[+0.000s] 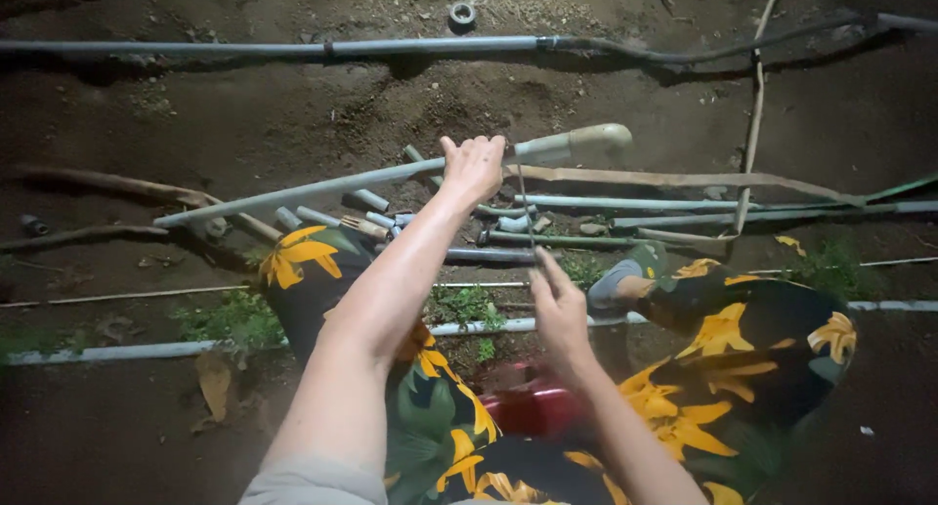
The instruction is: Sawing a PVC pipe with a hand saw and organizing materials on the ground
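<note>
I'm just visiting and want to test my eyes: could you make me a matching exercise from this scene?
Things:
1. left hand
2. right hand
3. small ring
4. red object

Places or states:
A. lying alone on the soil at the top
B. gripping the long grey pipe
C. low between the knees
D. pinching a thin dark strip

Pairs: 1-B, 2-D, 3-A, 4-C

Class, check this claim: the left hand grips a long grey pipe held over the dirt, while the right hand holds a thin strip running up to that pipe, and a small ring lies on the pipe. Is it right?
One detail is wrong. The head view shows the ring lying on the dirt, apart from the pipe. The rest stands: left hand grips the pipe, right hand holds the strip.
</note>
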